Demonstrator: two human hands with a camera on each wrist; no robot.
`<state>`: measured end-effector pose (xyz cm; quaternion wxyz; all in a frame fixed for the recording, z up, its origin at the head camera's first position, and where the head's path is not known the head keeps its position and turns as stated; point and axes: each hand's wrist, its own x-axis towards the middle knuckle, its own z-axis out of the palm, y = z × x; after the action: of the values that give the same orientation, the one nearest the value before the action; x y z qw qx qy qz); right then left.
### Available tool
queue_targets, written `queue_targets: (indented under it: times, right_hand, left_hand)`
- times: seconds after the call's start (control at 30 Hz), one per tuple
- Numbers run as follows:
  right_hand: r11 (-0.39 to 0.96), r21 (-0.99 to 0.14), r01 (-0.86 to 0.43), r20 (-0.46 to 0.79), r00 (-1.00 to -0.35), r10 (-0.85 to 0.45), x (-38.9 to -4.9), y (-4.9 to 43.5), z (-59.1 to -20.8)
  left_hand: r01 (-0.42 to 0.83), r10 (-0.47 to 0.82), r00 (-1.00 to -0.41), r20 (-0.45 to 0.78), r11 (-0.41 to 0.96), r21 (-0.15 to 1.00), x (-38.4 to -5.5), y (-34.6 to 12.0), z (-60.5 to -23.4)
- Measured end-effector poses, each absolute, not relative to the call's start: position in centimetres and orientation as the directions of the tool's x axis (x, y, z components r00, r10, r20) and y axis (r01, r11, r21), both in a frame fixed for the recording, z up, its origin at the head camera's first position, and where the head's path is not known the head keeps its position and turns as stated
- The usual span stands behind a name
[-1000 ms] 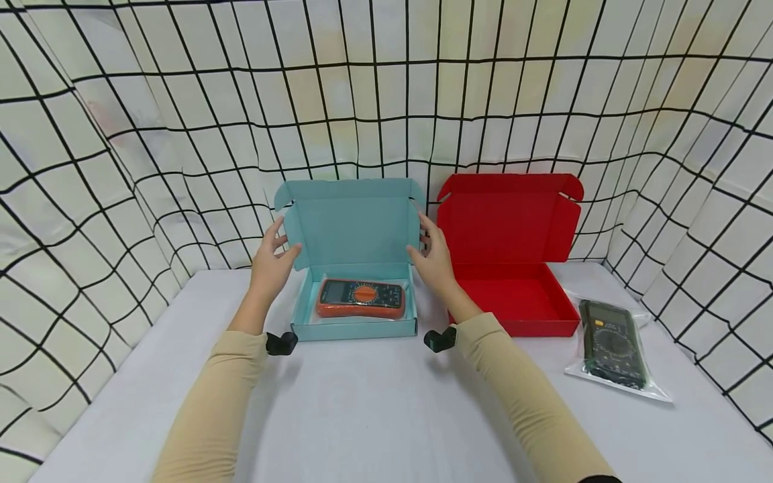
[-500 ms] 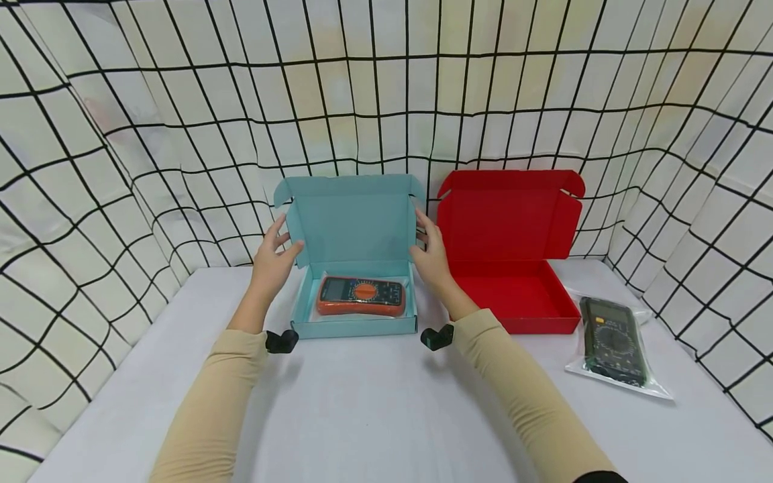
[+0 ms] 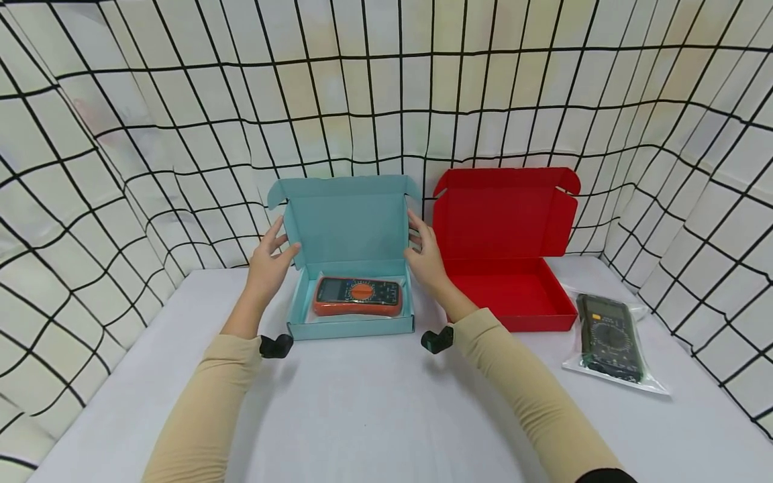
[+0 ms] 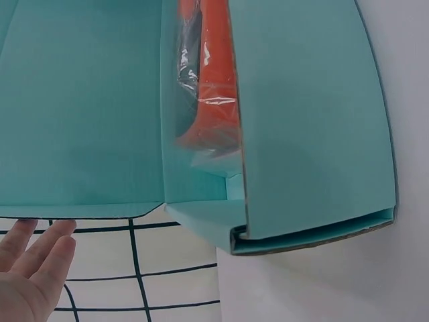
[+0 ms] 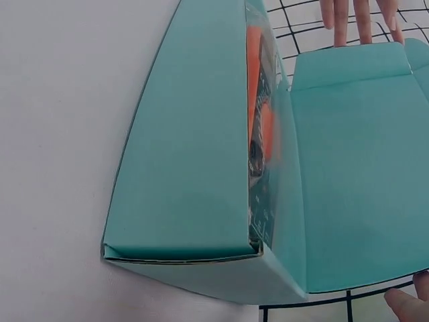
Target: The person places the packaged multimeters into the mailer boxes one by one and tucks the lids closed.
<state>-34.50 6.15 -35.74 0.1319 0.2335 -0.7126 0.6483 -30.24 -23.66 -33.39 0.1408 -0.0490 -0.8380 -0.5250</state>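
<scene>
A light-blue cardboard box (image 3: 350, 327) stands with its lid (image 3: 347, 225) raised at the back. Inside lies an orange-and-black multimeter (image 3: 357, 297) in clear plastic, its dial facing up. My left hand (image 3: 268, 268) is at the lid's left side flap, fingers extended and thumb apart. At the right side flap is my right hand (image 3: 427, 260), its fingers reaching upward along the edge. In the left wrist view, fingertips (image 4: 57, 235) meet the lid's edge. The right wrist view shows part of the right hand (image 5: 410, 302) beside the lid's lower edge.
A red box (image 3: 513, 323) with its lid up stands to the right, close by my right forearm. Beyond it lies a dark multimeter (image 3: 610, 339) in a clear bag. White cloth covers the table (image 3: 362, 416), and a black-lined white sheet (image 3: 386, 87) surrounds it.
The head view has shifted slightly. Both hands stay at the sides of the raised light-blue lid, and the boxes and multimeters keep their places.
</scene>
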Motion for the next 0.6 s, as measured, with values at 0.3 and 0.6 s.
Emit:
queue_targets:
  times: [0.3,0.6]
  right_hand:
    - [0.027,-0.854,-0.519,0.509,-0.847,-0.155,-34.1,5.4,-36.0]
    - [0.0,-0.85,-0.527,0.519,-0.837,-0.174,-33.6,5.6,-36.5]
  left_hand:
    - [0.261,-0.086,-0.942,0.323,0.413,0.872,-30.1,-23.5,-34.0]
    - [0.291,-0.097,-0.931,0.35,0.38,0.878,-30.0,-23.4,-34.8]
